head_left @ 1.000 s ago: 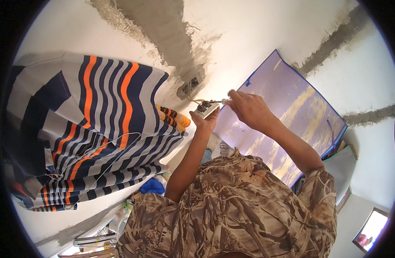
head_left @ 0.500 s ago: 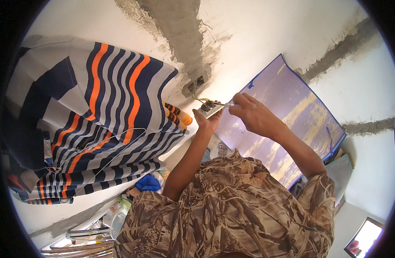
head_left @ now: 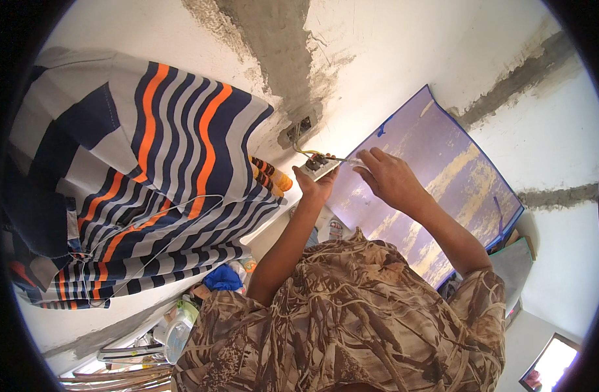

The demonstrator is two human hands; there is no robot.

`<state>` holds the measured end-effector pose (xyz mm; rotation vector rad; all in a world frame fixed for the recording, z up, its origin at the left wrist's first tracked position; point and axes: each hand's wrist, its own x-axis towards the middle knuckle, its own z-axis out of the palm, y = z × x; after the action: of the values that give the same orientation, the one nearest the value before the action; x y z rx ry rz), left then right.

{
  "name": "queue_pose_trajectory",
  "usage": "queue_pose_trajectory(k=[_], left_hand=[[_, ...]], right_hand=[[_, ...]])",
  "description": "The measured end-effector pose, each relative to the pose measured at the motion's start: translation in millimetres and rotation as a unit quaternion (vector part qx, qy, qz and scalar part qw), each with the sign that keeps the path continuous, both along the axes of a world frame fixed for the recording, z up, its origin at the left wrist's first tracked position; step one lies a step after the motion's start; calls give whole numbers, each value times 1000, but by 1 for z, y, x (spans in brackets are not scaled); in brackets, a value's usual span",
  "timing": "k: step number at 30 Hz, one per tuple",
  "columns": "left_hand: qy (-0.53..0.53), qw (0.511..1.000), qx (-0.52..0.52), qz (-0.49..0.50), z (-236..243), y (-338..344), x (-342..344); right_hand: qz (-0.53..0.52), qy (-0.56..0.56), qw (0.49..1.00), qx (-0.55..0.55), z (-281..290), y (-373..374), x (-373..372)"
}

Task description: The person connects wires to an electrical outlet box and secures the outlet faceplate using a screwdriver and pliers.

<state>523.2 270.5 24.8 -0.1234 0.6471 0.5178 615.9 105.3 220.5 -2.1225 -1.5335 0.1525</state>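
Closed around the rim of a white electrical plate [head_left: 325,170], the left hand [head_left: 316,189] in the head view holds it tilted, thumb on one side and fingertips at the far edge, with its dark terminal side facing up. Opposite, the right hand [head_left: 392,181] has its thumb and fingers pinched on the pale, see-through handle of a screwdriver [head_left: 357,162], whose thin shaft points left to the terminals; whether the tip touches a screw is too small to tell. Yellowish and dark wires [head_left: 299,149] run from the plate up to a recessed box [head_left: 304,123] in the wall, so the plate hangs clear of it, just below. Grey cement [head_left: 273,52] streaks the wall above the box. To the left hangs a striped cloth [head_left: 182,147] in navy, grey and orange; to the right, behind the right forearm, leans a purple sheet [head_left: 436,160] with yellowish patches.
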Motion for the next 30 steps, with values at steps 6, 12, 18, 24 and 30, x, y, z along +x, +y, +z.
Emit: queue_pose_trajectory(k=[6, 12, 18, 24, 30], left_hand=[[3, 1000, -18, -3, -6, 1, -1], [-21, 1000, 17, 1, -16, 2, -4], [-49, 998, 22, -29, -20, 7, -8], [-6, 999, 36, -8, -10, 2, -2], [3, 999, 52, -9, -12, 2, -5]], right_hand=[[16, 93, 990, 102, 6, -10, 4], [-87, 316, 935, 138, 19, -7, 33], [42, 279, 946, 160, -3, 29, 74], [112, 88, 989, 43, -85, 106, 57], [161, -33, 985, -49, -98, 141, 32]])
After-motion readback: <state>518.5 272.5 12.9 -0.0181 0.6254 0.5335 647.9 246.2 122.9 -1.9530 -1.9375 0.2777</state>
